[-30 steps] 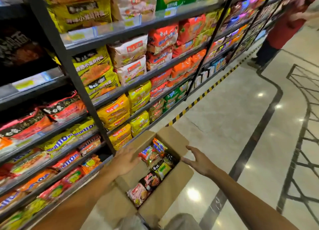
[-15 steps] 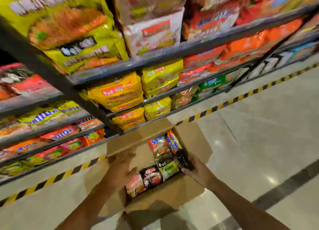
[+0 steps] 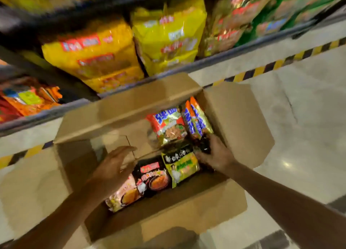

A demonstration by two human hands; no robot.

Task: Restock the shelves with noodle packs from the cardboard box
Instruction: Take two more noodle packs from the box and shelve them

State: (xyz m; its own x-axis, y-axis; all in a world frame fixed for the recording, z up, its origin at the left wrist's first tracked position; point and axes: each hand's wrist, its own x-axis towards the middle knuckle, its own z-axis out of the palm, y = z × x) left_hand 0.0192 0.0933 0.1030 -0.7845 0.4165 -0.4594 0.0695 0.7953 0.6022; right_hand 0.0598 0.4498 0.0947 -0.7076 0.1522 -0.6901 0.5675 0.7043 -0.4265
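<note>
Right hand [image 3: 217,155] in my cardboard box [image 3: 131,102], fingers curled on a dark noodle pack [image 3: 205,145], left hand [image 3: 114,166] spread flat above, holding nothing.

— What sort of place is this?

— A shop, a grocery aisle. Dark metal shelves [image 3: 187,66] run along the wall, stacked tight with big yellow noodle bags [image 3: 97,56] and green ones [image 3: 292,11].

— Anything else?

— A polished tile floor [image 3: 309,102] with black-and-yellow hazard tape [image 3: 262,70] along the shelf base, and an open cardboard box [image 3: 131,102] of noodle packs [image 3: 168,125] on the floor.
</note>
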